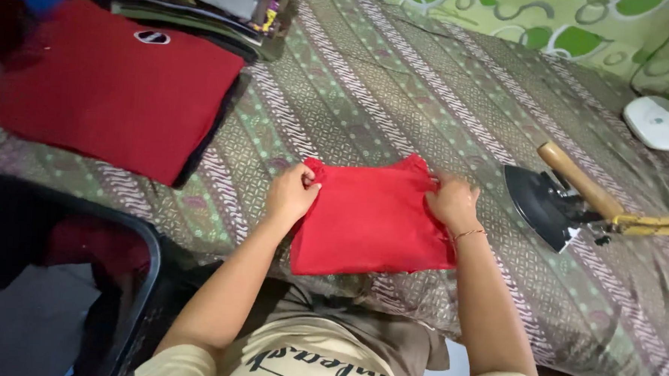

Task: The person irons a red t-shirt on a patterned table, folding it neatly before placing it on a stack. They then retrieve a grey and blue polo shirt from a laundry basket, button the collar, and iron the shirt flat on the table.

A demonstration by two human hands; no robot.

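Left side: blocked by folded red shirt (117,88) and clothes stack (199,5) behind it.
Right side: blocked by iron (556,198), well apart from red cloth (371,220).
Beyond the cloth: open patterned blanket (384,85).
Near left: black basket (131,277) in the way.

garment (371,216) red | bedcover (399,93) brown-green batik | iron (548,205) black

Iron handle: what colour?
Light tan wood on the iron handle, above a dark soleplate; the head view shows it.
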